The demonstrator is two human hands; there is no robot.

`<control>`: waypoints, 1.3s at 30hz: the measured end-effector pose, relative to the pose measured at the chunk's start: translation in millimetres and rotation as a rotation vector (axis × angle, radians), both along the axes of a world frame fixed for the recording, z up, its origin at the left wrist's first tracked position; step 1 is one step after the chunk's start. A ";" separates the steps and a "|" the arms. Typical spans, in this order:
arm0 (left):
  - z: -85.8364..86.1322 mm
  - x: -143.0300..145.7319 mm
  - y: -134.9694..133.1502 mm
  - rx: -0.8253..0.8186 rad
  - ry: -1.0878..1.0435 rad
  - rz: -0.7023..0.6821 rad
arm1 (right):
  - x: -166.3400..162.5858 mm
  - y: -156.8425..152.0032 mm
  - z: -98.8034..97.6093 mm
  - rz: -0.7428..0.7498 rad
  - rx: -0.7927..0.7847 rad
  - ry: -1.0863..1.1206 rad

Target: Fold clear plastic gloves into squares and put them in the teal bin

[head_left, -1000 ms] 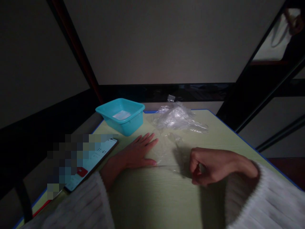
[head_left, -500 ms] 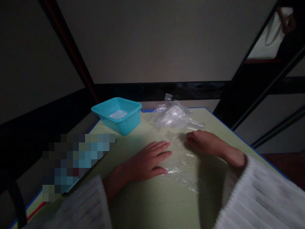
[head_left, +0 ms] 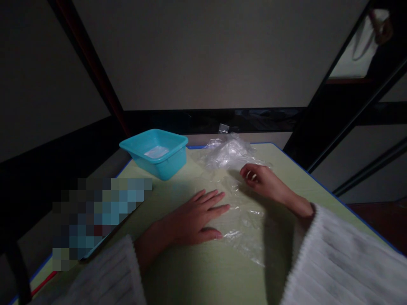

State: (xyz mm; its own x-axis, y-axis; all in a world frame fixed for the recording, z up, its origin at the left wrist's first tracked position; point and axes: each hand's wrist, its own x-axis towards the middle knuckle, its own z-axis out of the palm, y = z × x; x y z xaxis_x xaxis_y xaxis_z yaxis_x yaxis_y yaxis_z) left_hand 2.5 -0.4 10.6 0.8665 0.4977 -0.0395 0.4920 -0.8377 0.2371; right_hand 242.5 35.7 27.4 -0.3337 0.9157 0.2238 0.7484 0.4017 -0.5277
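My left hand lies flat with spread fingers, its fingertips on the left side of a thin clear plastic bag. The bag is spread out on the pale yellow-green table, wrinkled and shiny along its lower right. Above the bag's upper right part hovers my right hand, its fingers loosely curled with gaps between them and nothing visible in them. Just beyond that hand sits a crumpled heap of clear plastic bags.
At the back left of the table stands a turquoise plastic basin with a whitish piece inside. A blurred-out object lies along the left edge. Behind the table rises a grey panel with dark trim.
My right hand has risen and moved a little left, toward the heap, and its fingers have loosened from a closed curl. My left hand stays on the bag, fingers slightly more spread.
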 end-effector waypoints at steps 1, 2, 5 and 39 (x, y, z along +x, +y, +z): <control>0.8 -0.2 -0.5 0.010 -0.007 -0.005 | 5.1 3.7 -1.8 -0.022 0.004 0.011; 1.7 -0.1 -1.0 0.022 -0.019 -0.009 | 9.4 6.9 -3.3 -0.026 -0.002 0.019; 3.8 1.1 -2.4 0.066 -0.070 0.006 | 13.8 11.2 -7.3 0.024 -0.038 0.042; -4.8 2.4 0.1 0.021 0.001 0.227 | -3.1 3.1 -7.7 0.054 0.287 -0.359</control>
